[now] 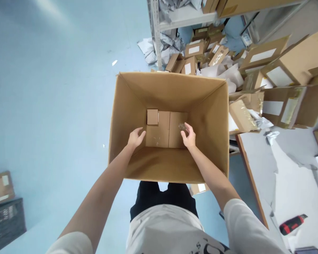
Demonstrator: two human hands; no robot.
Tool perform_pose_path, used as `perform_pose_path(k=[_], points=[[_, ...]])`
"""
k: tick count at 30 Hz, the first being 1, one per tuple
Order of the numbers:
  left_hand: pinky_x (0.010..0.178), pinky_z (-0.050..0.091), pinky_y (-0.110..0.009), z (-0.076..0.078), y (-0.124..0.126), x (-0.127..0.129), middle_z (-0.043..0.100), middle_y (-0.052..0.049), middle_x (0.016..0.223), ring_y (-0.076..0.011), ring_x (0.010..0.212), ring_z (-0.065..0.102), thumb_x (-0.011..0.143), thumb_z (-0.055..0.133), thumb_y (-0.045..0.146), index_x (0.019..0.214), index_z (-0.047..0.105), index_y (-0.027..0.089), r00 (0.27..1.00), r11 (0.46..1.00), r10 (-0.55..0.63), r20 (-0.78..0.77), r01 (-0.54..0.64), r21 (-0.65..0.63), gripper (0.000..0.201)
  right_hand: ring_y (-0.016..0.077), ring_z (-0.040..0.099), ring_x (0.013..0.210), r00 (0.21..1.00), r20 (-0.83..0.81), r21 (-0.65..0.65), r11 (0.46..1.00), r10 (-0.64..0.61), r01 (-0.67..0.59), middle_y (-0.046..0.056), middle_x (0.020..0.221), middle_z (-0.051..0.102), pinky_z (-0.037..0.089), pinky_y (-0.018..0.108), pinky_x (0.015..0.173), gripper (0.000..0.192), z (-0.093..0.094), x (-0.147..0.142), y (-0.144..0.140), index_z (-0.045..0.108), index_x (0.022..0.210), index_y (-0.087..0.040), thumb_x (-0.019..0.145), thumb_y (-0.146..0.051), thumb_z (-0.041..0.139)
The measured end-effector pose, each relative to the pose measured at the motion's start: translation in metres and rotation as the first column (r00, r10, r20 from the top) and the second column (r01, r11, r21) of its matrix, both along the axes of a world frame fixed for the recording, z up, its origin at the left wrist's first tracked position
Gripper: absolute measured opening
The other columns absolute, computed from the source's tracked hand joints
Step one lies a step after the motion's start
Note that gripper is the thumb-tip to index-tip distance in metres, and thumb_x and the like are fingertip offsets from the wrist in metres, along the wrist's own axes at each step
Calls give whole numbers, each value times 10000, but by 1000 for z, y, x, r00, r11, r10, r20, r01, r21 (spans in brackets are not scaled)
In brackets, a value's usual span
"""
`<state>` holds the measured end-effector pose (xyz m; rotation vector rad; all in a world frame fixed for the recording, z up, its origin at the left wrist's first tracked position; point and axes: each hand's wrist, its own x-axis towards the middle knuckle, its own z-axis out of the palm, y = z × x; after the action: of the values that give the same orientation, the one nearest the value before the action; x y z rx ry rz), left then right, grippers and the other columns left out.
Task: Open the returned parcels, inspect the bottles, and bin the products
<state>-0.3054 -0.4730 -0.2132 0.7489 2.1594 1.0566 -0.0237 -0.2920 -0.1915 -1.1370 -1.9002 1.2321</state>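
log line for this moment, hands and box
left hand open, inside large cardboard box | right hand touching bottom flaps | small carton in corner

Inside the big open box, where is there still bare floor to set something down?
Inside the big box, bare floor lies between the small box and the right wall, and behind it toward the far wall. The left hand and right hand crowd the near floor. Outside right, the pile of cartons is packed.

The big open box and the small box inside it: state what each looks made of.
Big open box: brown corrugated cardboard by its look, matte, with creased walls and raw-cut rims. Small box on its floor: the same matte brown cardboard, apparently; its fluting is too small to tell.
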Motion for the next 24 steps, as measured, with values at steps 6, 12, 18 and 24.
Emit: perform_pose_path(k=[6,12,18,24], points=[[1042,400,-548,-85,31,-28,653,-195,1157,-358,1133,597,743,690,394,1070,677,155,983,976,-181,13,181,-119,406,290,537,1225,996,84,22,999,-32,31,139,1328,564,431,502,1048,593,-57,-37,7,509,1313,-190,836,-537,568],[1075,403,-440,-180,64,-35,612,-140,1266,-299,1215,552,829,586,387,1218,600,159,955,920,-292,-44,268,-287,452,293,534,1231,984,176,5,1000,6,-8,133,1334,557,441,511,1038,628,-145,-62,23,474,1331,-207,839,-593,522],[1130,323,-322,-305,87,-44,453,-122,1446,-248,1343,422,835,563,406,1371,456,139,893,771,-450,-1,388,-505,608,298,576,1178,963,261,-52,997,73,-61,141,1298,584,479,492,1003,635,-236,-62,24,484,1317,-206,830,-611,530],[1176,198,-403,-392,106,-43,99,-166,1587,-312,1466,81,747,649,513,1443,323,73,772,487,-616,160,532,-693,886,299,586,1168,924,342,-172,978,171,-117,140,1277,602,479,494,1003,592,-286,-30,14,495,1310,-206,841,-564,548]])
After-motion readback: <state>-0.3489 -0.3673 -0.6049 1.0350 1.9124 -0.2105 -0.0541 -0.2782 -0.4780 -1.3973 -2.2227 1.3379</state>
